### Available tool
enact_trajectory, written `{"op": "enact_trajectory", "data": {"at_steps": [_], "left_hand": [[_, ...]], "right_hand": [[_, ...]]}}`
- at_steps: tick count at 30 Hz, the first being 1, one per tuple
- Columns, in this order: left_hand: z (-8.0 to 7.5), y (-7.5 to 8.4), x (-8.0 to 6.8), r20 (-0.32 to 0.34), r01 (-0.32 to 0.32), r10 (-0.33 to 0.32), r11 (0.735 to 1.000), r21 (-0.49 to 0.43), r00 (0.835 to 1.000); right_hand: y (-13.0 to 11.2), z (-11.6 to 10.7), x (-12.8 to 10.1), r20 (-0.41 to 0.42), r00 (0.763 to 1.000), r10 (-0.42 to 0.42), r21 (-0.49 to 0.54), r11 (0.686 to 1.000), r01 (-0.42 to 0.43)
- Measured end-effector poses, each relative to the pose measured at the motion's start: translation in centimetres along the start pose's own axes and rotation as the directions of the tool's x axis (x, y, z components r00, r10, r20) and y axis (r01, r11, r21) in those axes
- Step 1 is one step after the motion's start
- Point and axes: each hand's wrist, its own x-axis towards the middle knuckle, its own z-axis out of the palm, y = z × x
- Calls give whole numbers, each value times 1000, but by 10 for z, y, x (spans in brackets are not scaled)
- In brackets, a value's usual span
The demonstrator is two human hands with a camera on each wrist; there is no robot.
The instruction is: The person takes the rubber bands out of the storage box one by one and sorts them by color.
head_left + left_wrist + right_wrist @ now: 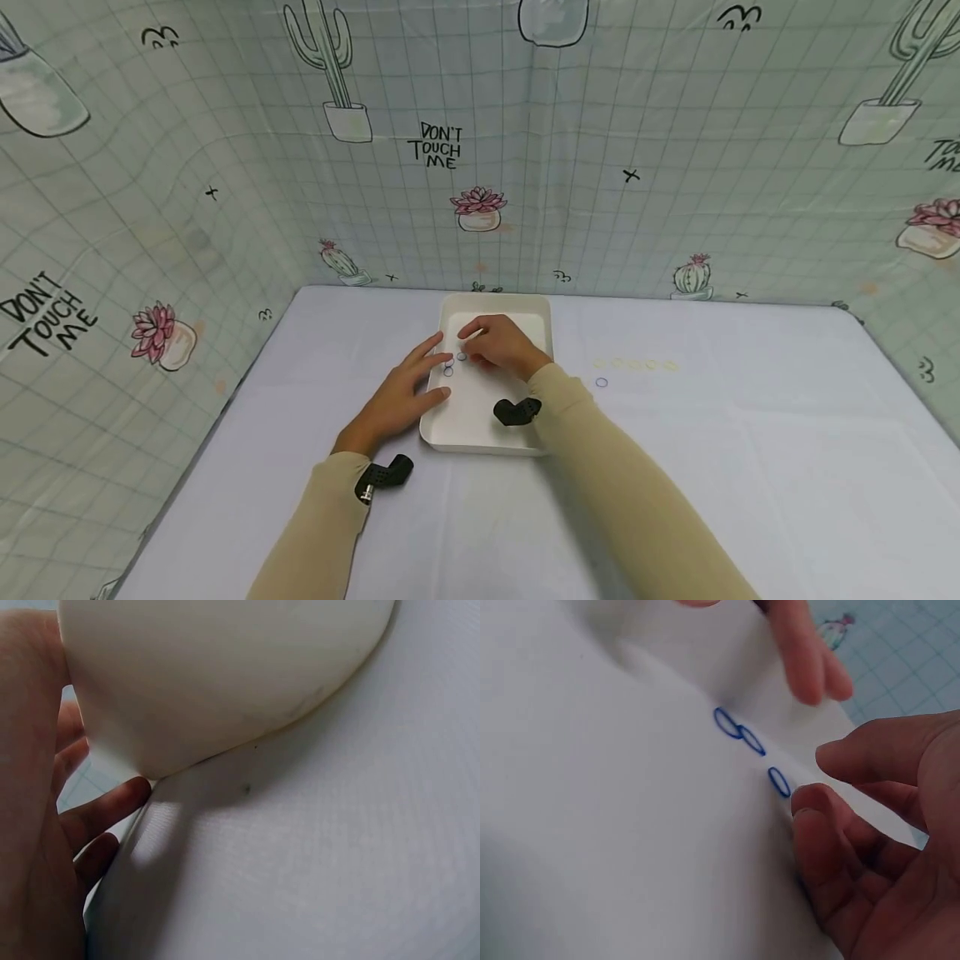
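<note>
- Small blue rings (448, 367), three in a loose row, lie on floor of a shallow white tray (480, 429), near its left side; right-wrist view shows same rings (747, 740), two touching, third just apart.
- Tray sits mid-table, toward the back wall, on a pale lilac tablecloth (720, 467).
- One more blue ring (602, 382) lies on the cloth, right of tray; a row of faint yellow rings (636, 364) just beyond it.
- Backdrop: mint grid-print sheeting (225, 167) w/ cacti, pink succulents, "DON'T TOUCH ME" lettering, on three sides.
- Right hand (501, 343) hovers over tray floor, fingers curled, tips (814, 802) just beside nearest ring; cannot tell if anything is pinched.
- Left hand (401, 398) flat on cloth at tray's left edge, fingers (105, 814) straight, spread, touching the rim; grips nothing.
- Both arms in tan sleeves, black wrist-cam mounts (517, 411) at cuffs.
</note>
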Motion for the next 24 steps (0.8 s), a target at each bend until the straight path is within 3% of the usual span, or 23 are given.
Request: {"op": "enact_trajectory", "data": {"at_steps": [12,24], "left_hand": [[-2,6,6,-21,-13,13,1000,4,1000],[1,4,-1,-13,18,-18,1000,13,1000]], "right_hand": [[0,0,6,-34,994,-103,-266,960,90],[6,10,3,-48,991,-128,-317,942,106]]}}
